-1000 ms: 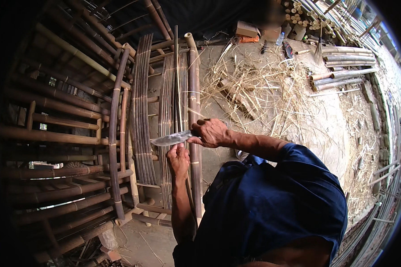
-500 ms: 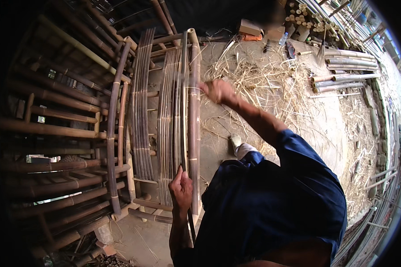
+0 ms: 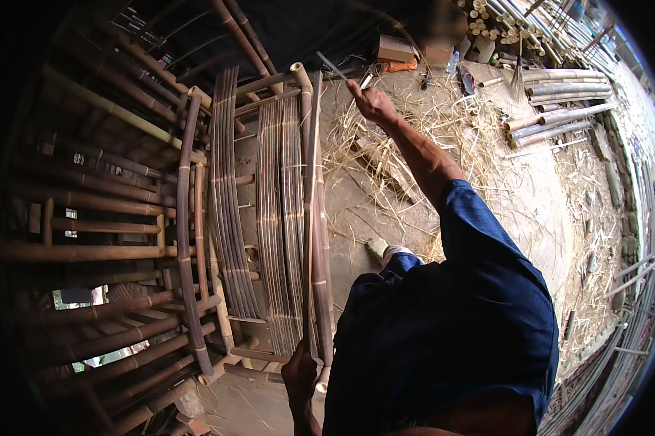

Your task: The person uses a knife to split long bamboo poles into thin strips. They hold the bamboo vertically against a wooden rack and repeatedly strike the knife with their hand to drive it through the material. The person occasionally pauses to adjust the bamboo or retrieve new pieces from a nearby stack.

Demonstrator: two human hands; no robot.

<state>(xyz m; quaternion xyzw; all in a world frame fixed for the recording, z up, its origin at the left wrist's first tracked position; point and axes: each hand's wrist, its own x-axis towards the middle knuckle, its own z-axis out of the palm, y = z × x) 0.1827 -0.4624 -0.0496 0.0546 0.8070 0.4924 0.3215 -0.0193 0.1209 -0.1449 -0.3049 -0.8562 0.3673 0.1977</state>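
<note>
My right hand [image 3: 375, 105] is raised over the far end of the bamboo frame, closed round a knife whose narrow grey blade [image 3: 332, 65] points away to the left. The knife's handle is mostly hidden in my fist. Low down, close to my body, my left hand [image 3: 300, 372] is closed on the near end of a long bamboo strip [image 3: 314, 174]. That strip runs lengthwise along the frame's right-hand bamboo pole [image 3: 320, 269]. To its left, flat bamboo slats [image 3: 279, 211] lie side by side across the frame, with another group of darker slats [image 3: 229, 189] beyond them.
Bamboo furniture frames [image 3: 109, 225] are stacked at the left. Pale shavings [image 3: 415, 138] litter the floor to the right. Cut bamboo poles [image 3: 560, 120], a broom [image 3: 517, 78], a plastic bottle [image 3: 453, 62] and a cardboard box [image 3: 396, 49] lie at the far right.
My right hand has moved farther away with the knife, up off the pole. My left hand has come nearer to my body along the frame, and the view has shifted slightly.
</note>
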